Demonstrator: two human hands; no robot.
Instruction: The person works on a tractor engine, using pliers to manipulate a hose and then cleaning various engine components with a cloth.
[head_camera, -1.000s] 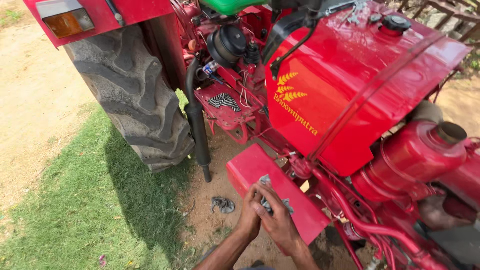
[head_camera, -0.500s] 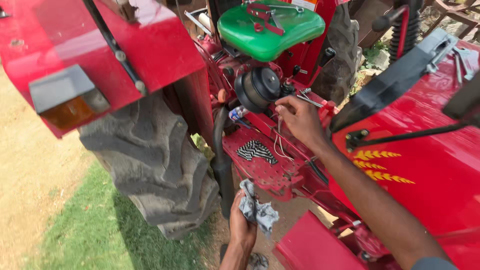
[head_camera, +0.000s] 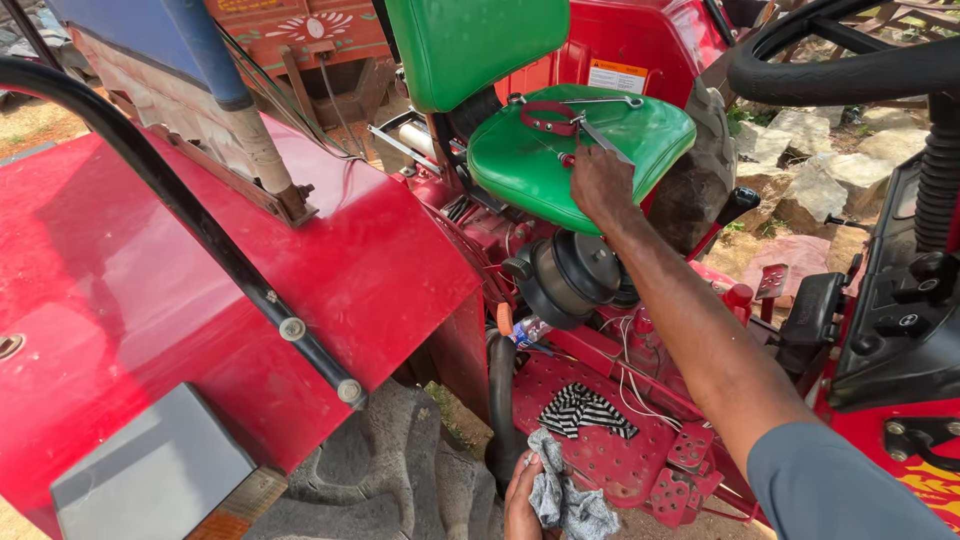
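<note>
Pliers with red grips lie on the green seat of a red tractor, their metal end pointing away from the seat back. Right hand, reached out from a grey sleeve, rests on the seat cushion just in front of the pliers with its fingers curled over them; whether it has closed fully around them cannot be told. Also on the seat, nearer the seat back than the hand, lie a red strap loop and a long metal spanner. Left hand, far below the seat at the lower edge of view, is closed around a crumpled grey rag. Between the rag and the seat sits a red perforated footplate, carrying a black-and-white striped cloth. Directly under the seat's front edge hangs a dark round canister, with a black hose running down beside it. Left of the seat spreads the red mudguard, crossed by a black bar; beneath it shows the rear tyre. Right of the seat is the black steering wheel.
</note>
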